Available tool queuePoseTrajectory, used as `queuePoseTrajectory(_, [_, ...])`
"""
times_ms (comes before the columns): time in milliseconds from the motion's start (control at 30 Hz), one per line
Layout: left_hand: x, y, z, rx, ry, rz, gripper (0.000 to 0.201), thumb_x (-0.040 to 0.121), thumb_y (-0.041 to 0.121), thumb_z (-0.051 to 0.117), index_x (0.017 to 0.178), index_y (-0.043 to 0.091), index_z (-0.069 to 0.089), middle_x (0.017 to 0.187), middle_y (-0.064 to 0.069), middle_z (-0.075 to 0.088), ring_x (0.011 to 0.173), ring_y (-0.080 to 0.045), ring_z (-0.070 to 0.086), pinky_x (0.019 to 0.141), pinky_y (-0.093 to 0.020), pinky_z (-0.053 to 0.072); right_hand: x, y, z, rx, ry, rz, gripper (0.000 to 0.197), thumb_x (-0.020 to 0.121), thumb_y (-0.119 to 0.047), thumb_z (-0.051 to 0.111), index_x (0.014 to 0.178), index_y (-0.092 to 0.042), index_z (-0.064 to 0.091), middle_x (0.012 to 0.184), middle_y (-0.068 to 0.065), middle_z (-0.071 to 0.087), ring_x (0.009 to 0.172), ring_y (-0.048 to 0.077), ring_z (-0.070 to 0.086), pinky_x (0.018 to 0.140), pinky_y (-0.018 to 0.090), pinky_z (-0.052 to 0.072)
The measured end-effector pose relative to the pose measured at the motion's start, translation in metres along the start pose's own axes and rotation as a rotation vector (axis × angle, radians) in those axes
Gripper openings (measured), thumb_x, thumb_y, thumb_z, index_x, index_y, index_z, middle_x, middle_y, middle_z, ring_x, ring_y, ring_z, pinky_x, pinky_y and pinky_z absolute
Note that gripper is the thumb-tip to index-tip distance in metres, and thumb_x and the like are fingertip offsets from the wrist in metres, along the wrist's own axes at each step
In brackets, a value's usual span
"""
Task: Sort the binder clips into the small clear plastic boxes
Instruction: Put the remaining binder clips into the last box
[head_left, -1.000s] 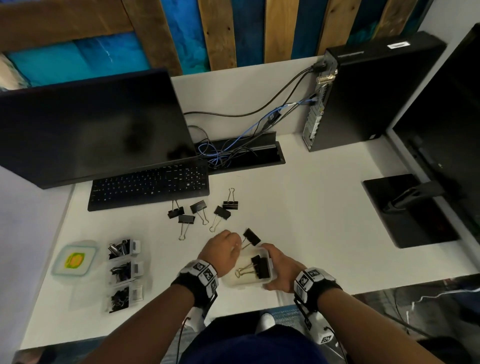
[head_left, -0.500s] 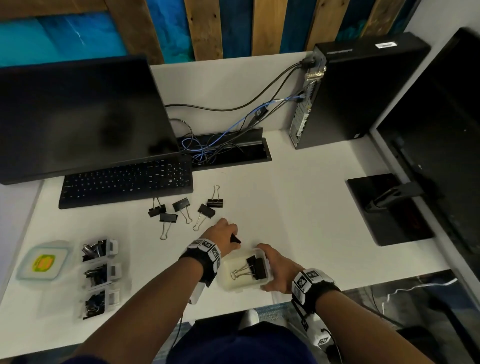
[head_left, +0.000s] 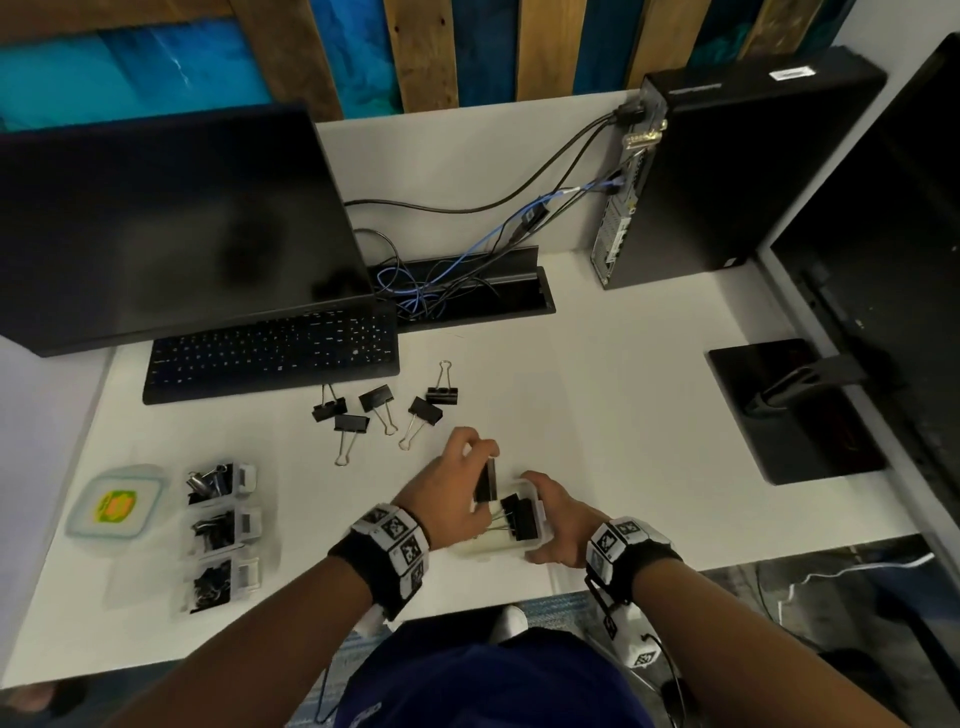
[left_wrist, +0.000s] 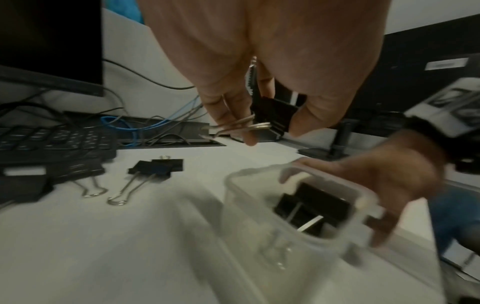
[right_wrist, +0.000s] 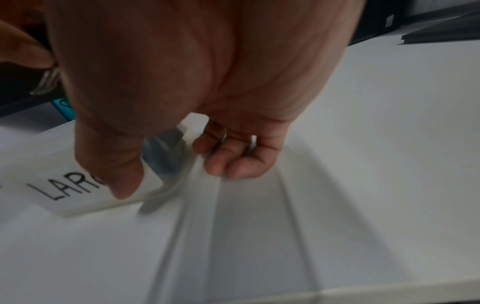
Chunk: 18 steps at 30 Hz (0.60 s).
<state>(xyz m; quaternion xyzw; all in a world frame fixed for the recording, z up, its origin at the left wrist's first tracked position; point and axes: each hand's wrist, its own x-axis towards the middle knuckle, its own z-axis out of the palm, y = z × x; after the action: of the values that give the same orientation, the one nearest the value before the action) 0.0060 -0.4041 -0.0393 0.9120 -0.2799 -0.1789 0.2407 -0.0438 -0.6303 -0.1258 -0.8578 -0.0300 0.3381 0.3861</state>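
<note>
My left hand (head_left: 449, 480) pinches one black binder clip (head_left: 485, 480) above the open clear box (head_left: 524, 548), which my right hand (head_left: 563, 519) grips at the surface (head_left: 597, 415) edge. One clip (head_left: 524, 517) lies inside; five loose clips (head_left: 387, 410) lie near the keyboard (head_left: 270, 353), three filled small boxes (head_left: 223, 530) to my left.

A white desk (head_left: 597, 415) stands against a wall of brown and blue wooden planks (head_left: 426, 47).
</note>
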Motion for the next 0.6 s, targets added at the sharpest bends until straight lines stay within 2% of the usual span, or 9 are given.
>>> queuePoseTrajectory(67, [-0.003, 0.007, 0.012, 0.018, -0.062, 0.032, 0.055, 0.078, 0.025, 0.064, 0.127, 0.022, 0.039, 0.124, 0.003, 0.034, 0.080, -0.018, 0.057, 0.071, -0.031, 0.051, 0.000, -0.001, 0.000, -0.012, 0.003, 0.007, 0.114, 0.068, -0.035, 0.084, 0.152, -0.036, 0.007, 0.144, -0.006, 0.038, 0.118, 0.013, 0.050, 0.101, 0.029, 0.043])
queuePoseTrajectory(167, [-0.002, 0.007, 0.026, 0.075, -0.129, 0.033, 0.052, 0.081, 0.025, 0.063, 0.128, 0.020, 0.042, 0.119, -0.002, 0.046, 0.096, -0.023, 0.057, 0.084, -0.035, 0.049, 0.000, -0.002, 0.002, -0.024, 0.013, 0.006, 0.114, 0.067, -0.037, 0.084, 0.151, -0.036, 0.007, 0.146, -0.004, 0.038, 0.119, 0.017, 0.053, 0.101, 0.034, 0.046])
queuePoseTrajectory(267, [-0.003, 0.006, 0.032, 0.130, -0.153, 0.013, 0.059, 0.086, 0.028, 0.064, 0.138, 0.019, 0.037, 0.127, -0.004, 0.049, 0.108, -0.024, 0.053, 0.095, -0.037, 0.044, -0.001, -0.003, 0.003, -0.027, 0.020, 0.014, 0.114, 0.067, -0.035, 0.084, 0.152, -0.036, 0.007, 0.147, -0.004, 0.038, 0.120, 0.019, 0.054, 0.102, 0.037, 0.047])
queuePoseTrajectory(333, [-0.006, 0.007, 0.034, 0.060, -0.140, 0.001, 0.056, 0.089, 0.025, 0.062, 0.139, 0.019, 0.038, 0.131, -0.002, 0.048, 0.110, -0.022, 0.054, 0.095, -0.034, 0.045, -0.001, -0.004, 0.004, -0.029, 0.022, 0.014, 0.115, 0.068, -0.035, 0.084, 0.152, -0.034, 0.006, 0.147, -0.003, 0.037, 0.122, 0.019, 0.053, 0.103, 0.037, 0.046])
queuePoseTrajectory(433, [-0.008, 0.004, 0.035, 0.048, -0.071, 0.023, 0.043, 0.089, 0.022, 0.060, 0.130, 0.018, 0.048, 0.128, 0.000, 0.049, 0.107, -0.020, 0.055, 0.092, -0.033, 0.046, -0.001, -0.004, 0.004, -0.042, 0.027, 0.018, 0.114, 0.069, -0.035, 0.084, 0.152, -0.034, 0.006, 0.147, -0.004, 0.035, 0.123, 0.019, 0.052, 0.104, 0.036, 0.045])
queuePoseTrajectory(500, [-0.007, -0.003, 0.035, 0.167, -0.035, 0.009, 0.034, 0.090, 0.027, 0.057, 0.123, 0.019, 0.054, 0.122, 0.001, 0.053, 0.107, -0.020, 0.053, 0.091, -0.034, 0.044, -0.002, -0.004, 0.004, -0.035, 0.026, 0.009, 0.113, 0.069, -0.036, 0.083, 0.151, -0.037, 0.006, 0.147, -0.004, 0.035, 0.123, 0.018, 0.052, 0.104, 0.037, 0.045])
queuePoseTrajectory(600, [-0.007, -0.008, 0.035, 0.416, -0.118, -0.028, 0.032, 0.091, 0.039, 0.051, 0.118, 0.024, 0.059, 0.114, 0.004, 0.060, 0.110, -0.022, 0.047, 0.091, -0.036, 0.034, -0.001, -0.003, 0.004, -0.021, 0.027, 0.001, 0.112, 0.069, -0.036, 0.084, 0.150, -0.038, 0.007, 0.147, -0.005, 0.035, 0.126, 0.017, 0.049, 0.107, 0.036, 0.043])
